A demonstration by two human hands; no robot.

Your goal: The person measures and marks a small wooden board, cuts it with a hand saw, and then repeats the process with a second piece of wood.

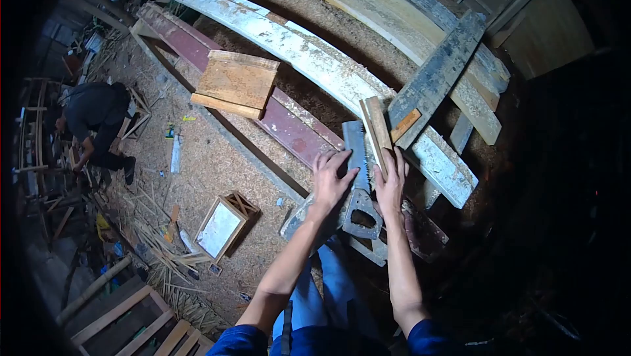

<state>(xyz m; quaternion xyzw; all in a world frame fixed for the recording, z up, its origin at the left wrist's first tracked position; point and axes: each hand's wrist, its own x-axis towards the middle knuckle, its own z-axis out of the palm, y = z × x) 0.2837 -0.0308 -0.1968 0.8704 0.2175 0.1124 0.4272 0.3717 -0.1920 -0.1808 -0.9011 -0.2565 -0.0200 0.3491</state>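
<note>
We record the left hand (332,180) spread flat, fingers apart, on the saw (355,152). The right hand (392,184) lies against a slat (375,123), and we cannot tell if it clasps. A grey plank (434,80) crosses just beyond the slat. A block (236,83) sits up the red beam (289,129). Another person (95,119) crouches well left.

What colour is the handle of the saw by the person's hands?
The saw handle is grey, best seen in the head view.
</note>
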